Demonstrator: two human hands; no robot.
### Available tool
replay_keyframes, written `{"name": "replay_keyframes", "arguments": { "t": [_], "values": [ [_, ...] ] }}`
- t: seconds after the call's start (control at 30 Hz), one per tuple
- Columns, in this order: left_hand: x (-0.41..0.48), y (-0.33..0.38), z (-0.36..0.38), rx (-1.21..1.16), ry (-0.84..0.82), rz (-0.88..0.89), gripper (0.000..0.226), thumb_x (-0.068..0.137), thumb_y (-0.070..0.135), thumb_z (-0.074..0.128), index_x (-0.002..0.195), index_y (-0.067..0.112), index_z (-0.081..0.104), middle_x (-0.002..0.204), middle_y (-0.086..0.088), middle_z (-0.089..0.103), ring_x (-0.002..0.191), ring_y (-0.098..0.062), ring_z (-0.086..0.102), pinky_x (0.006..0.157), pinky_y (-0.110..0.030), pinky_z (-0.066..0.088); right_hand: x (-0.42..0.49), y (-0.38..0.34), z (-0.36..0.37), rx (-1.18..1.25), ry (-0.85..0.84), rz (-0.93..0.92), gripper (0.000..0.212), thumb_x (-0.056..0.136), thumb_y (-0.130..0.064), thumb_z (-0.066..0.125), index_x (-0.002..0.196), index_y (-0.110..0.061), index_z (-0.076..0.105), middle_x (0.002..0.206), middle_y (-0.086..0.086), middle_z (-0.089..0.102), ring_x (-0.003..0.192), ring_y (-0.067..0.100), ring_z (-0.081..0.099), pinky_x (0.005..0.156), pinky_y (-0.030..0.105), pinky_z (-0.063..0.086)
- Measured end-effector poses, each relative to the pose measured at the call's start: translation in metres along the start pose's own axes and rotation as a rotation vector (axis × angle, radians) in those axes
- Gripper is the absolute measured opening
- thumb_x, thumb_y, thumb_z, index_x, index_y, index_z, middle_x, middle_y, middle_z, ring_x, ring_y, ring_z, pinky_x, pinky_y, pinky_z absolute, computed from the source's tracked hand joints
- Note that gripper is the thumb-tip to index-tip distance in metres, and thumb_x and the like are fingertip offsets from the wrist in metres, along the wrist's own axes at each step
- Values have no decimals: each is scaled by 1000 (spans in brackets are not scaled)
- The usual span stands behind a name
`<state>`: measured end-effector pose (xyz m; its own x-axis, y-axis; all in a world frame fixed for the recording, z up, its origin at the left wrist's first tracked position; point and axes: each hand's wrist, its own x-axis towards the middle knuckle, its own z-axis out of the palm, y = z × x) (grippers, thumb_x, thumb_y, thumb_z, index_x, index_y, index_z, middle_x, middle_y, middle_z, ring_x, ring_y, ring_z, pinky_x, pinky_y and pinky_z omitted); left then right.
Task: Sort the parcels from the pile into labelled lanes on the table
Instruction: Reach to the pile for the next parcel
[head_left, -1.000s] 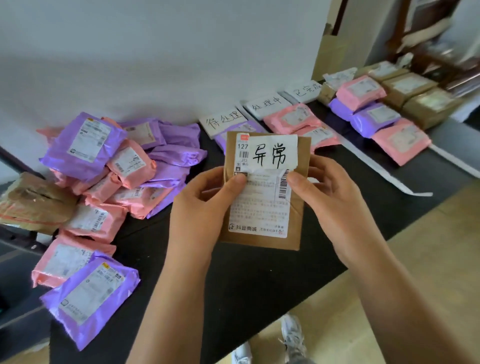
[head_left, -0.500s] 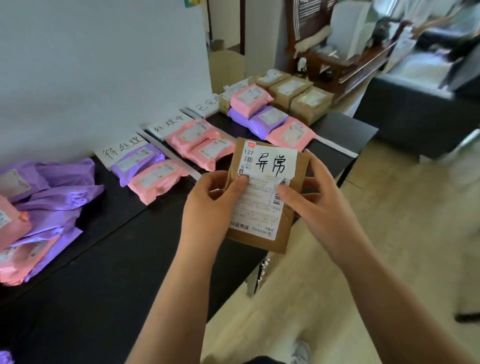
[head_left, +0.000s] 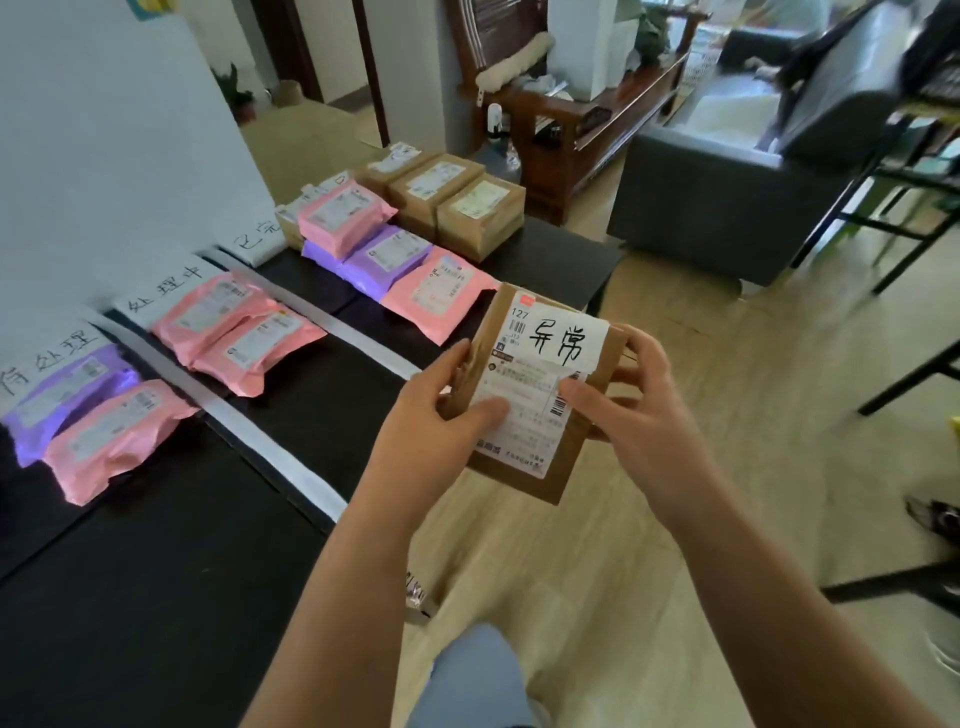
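Observation:
I hold a flat brown cardboard parcel in both hands, off the table's edge and above the wooden floor. A white shipping label and a handwritten white tag cover its face. My left hand grips its left edge with the thumb on the label. My right hand grips the right edge, thumb also on the label. On the black table, white strips divide the lanes. The near lane holds a purple and a pink parcel, the middle lane two pink parcels. The far lane holds pink and purple bags and brown boxes.
White paper lane labels lean against the white wall behind the table. A grey sofa and a wooden bench stand to the right beyond the table end. A dark frame is at the far right. My leg shows below.
My view and the parcel have swung right, from the pile along the table toward its far end. The pile is out of sight. Both hands keep their grip on the brown parcel.

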<state>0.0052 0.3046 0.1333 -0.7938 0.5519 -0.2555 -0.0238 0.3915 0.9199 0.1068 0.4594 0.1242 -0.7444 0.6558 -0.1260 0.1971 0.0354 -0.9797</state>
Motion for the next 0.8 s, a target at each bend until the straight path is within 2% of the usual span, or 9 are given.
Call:
{"name": "replay_keyframes", "arguments": {
  "t": [0.07,0.2,0.3,0.37,0.43,0.53,0.6,0.67,0.8],
  "values": [
    [23,6,13,4,-17,-6,63,91,32,66,146,43,37,104,18,68,88,-3,70,69,-21,55,21,5,-9,13,9,7,58,89,-24,72,137,-37,42,112,-9,60,86,4,70,65,23,60],
    [79,19,38,52,-31,-4,56,93,33,64,144,39,41,101,20,66,86,2,67,63,-15,50,75,14,-26,29,42,36,48,90,-24,71,123,-44,43,112,-9,60,89,9,69,61,19,57],
    [133,28,52,44,26,-57,51,89,39,68,134,30,46,101,16,64,86,-1,66,70,-19,53,129,13,-35,28,65,85,51,89,-27,71,126,-43,40,115,-9,58,86,9,69,59,18,57],
    [170,35,60,30,77,-123,44,87,42,70,120,26,47,97,12,63,81,-4,65,64,-17,49,167,10,-39,-3,58,108,50,90,-27,70,126,-40,37,120,-10,56,86,9,69,59,18,56],
    [204,42,67,9,113,-150,41,85,43,71,114,23,49,96,7,64,77,-5,66,57,-14,46,203,6,-42,-61,41,137,48,90,-29,69,124,-37,36,121,-12,55,87,10,69,64,23,59],
    [253,51,71,-19,143,-131,32,83,42,73,103,27,53,100,4,66,81,-7,68,60,-16,49,252,1,-45,-90,42,186,49,88,-32,72,122,-35,37,106,-19,58,87,13,71,76,39,62],
    [283,52,72,-24,154,-110,34,83,43,73,107,27,56,105,2,65,86,-8,68,66,-19,52,281,3,-45,-61,52,196,48,88,-30,73,122,-31,39,102,-18,60,89,12,71,79,38,62],
    [305,52,74,-23,175,-105,44,84,44,72,120,24,57,112,1,64,92,-9,67,70,-21,54,303,6,-43,-32,54,215,46,89,-28,72,123,-29,40,101,-15,62,90,11,72,78,34,62],
    [344,49,79,-88,205,-171,47,90,30,69,132,19,52,118,1,62,97,-5,60,70,-16,43,350,12,-40,-24,36,245,50,92,-22,69,127,-36,37,104,-13,61,92,11,70,76,33,62]
  ]
}}
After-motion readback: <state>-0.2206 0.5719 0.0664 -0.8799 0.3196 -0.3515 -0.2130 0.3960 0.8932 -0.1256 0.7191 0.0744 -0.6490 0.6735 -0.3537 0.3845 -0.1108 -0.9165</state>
